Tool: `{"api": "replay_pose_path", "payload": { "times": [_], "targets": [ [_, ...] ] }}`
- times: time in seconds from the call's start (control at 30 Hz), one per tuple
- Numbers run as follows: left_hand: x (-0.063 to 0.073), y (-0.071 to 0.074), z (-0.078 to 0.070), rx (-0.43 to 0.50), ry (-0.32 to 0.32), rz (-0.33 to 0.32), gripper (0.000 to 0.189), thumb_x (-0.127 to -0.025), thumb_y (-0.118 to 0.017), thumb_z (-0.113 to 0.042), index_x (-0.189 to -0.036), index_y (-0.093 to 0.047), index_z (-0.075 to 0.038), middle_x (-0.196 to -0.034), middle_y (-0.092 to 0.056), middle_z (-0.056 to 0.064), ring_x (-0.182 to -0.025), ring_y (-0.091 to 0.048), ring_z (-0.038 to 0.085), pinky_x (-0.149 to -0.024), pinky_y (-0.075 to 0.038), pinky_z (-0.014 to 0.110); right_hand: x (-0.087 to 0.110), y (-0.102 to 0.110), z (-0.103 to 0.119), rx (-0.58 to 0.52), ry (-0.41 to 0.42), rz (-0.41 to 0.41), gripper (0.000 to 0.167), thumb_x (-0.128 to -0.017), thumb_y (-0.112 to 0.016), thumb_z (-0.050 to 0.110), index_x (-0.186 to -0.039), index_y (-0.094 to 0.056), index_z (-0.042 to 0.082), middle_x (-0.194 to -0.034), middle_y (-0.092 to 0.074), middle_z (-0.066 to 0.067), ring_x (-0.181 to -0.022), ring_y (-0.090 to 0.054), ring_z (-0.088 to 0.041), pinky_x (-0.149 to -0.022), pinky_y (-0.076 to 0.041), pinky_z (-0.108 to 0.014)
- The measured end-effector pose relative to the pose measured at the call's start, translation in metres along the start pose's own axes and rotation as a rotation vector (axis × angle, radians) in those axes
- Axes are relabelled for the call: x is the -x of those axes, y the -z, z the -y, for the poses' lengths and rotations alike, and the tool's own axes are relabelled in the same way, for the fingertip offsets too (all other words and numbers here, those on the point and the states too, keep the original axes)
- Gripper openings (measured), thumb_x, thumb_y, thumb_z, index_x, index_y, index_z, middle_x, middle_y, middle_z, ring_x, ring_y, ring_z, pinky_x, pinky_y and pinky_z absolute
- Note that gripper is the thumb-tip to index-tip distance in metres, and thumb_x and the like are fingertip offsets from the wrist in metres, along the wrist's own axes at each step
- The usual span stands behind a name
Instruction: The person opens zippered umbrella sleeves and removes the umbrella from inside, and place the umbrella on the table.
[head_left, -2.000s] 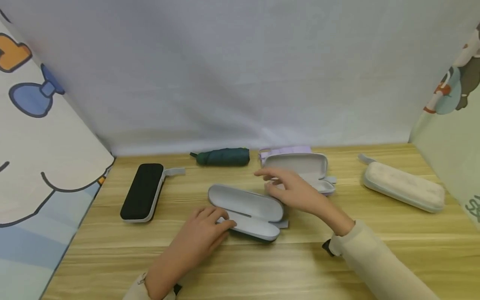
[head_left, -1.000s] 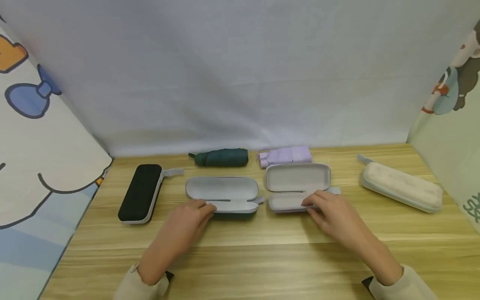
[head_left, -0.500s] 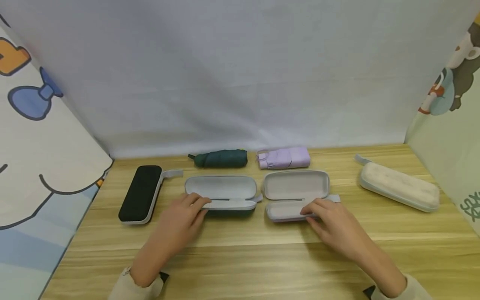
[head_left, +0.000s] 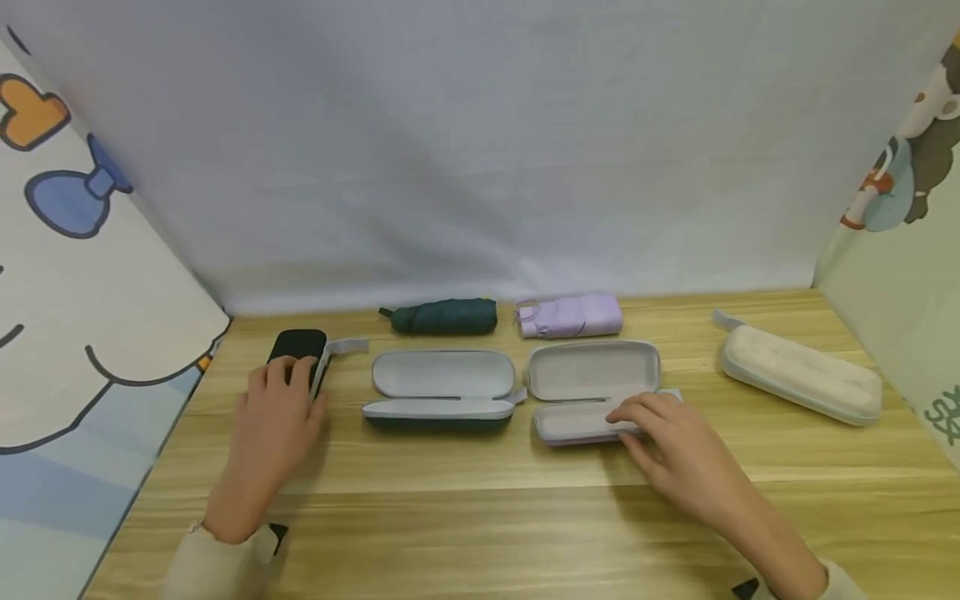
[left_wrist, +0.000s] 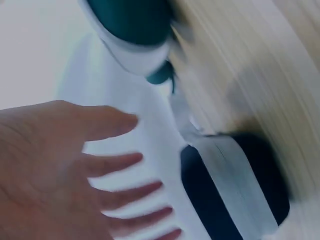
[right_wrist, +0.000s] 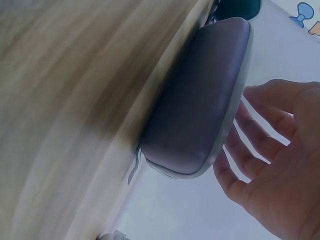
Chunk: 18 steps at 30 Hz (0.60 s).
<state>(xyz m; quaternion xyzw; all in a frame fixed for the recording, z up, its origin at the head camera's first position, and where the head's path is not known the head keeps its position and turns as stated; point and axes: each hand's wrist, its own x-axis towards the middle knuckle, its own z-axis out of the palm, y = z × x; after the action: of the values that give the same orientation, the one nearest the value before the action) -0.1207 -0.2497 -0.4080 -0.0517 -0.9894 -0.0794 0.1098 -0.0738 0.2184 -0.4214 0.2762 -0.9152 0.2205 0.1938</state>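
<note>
My left hand (head_left: 270, 433) is over a closed black case (head_left: 298, 340) with a pale side band, at the left of the table. In the left wrist view its fingers are spread beside the case with nothing between them. My right hand (head_left: 678, 454) is at the front rim of an opened purple case (head_left: 592, 371) with a pale lining; in the right wrist view, its loosely bent fingers and thumb lie right at the rim (right_wrist: 235, 100). Left of this case stands an opened dark green case (head_left: 438, 423), lid up, lined in light grey.
Behind the opened cases lie a folded dark green umbrella (head_left: 444, 317) and a folded lilac umbrella (head_left: 573, 316). A closed cream case (head_left: 802, 373) with a grey strap is at the right. A white cloth (head_left: 480, 167) hangs along the table's (head_left: 480, 533) back edge.
Both opened cases were set side by side, and the purple one was drawn nearer. My left hand then left the green case and moved left over the black one. My right hand barely moved lately.
</note>
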Motion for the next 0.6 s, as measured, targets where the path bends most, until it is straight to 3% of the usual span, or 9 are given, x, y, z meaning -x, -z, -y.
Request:
{"api": "replay_pose_path", "payload": {
  "times": [0.2, 0.3, 0.47, 0.6],
  "targets": [
    [-0.012, -0.015, 0.033, -0.005, 0.140, 0.237, 0.079, -0.104, -0.063, -0.032, -0.157, -0.022, 0.010, -0.144, -0.030, 0.052, -0.124, -0.039, 0.073, -0.083, -0.046, 0.077, 0.001, 0.003, 0.005, -0.029, 0.010, -0.031, 0.031, -0.081, -0.083, -0.002, -0.104, -0.076, 0.017, -0.106, -0.073, 0.008, -0.095, -0.070, -0.016, -0.080, -0.056, -0.041],
    [-0.017, -0.020, 0.041, 0.044, 0.203, 0.303, 0.086, -0.105, -0.060, -0.035, -0.160, -0.011, 0.009, -0.145, -0.025, 0.054, -0.122, -0.039, 0.073, -0.079, -0.048, 0.074, 0.002, 0.005, 0.010, -0.051, 0.016, -0.050, 0.032, -0.080, -0.083, -0.003, -0.104, -0.076, 0.017, -0.106, -0.073, 0.009, -0.096, -0.069, -0.014, -0.081, -0.056, -0.039],
    [-0.028, -0.018, 0.043, 0.137, 0.298, 0.325, 0.095, -0.101, -0.066, -0.031, -0.161, -0.005, 0.009, -0.138, -0.029, 0.056, -0.115, -0.043, 0.074, -0.078, -0.049, 0.073, 0.005, 0.008, 0.018, -0.091, 0.023, -0.096, 0.032, -0.081, -0.080, -0.004, -0.106, -0.076, 0.016, -0.108, -0.072, 0.008, -0.101, -0.066, -0.014, -0.089, -0.049, -0.031],
    [-0.032, -0.015, 0.048, 0.178, 0.315, 0.308, 0.100, -0.095, -0.073, -0.029, -0.161, -0.009, 0.010, -0.133, -0.037, 0.055, -0.104, -0.052, 0.070, -0.077, -0.051, 0.069, 0.010, 0.007, 0.024, -0.157, 0.021, -0.094, 0.031, -0.085, -0.076, -0.004, -0.109, -0.076, 0.016, -0.110, -0.071, 0.008, -0.105, -0.063, -0.013, -0.096, -0.042, -0.027]
  ]
}}
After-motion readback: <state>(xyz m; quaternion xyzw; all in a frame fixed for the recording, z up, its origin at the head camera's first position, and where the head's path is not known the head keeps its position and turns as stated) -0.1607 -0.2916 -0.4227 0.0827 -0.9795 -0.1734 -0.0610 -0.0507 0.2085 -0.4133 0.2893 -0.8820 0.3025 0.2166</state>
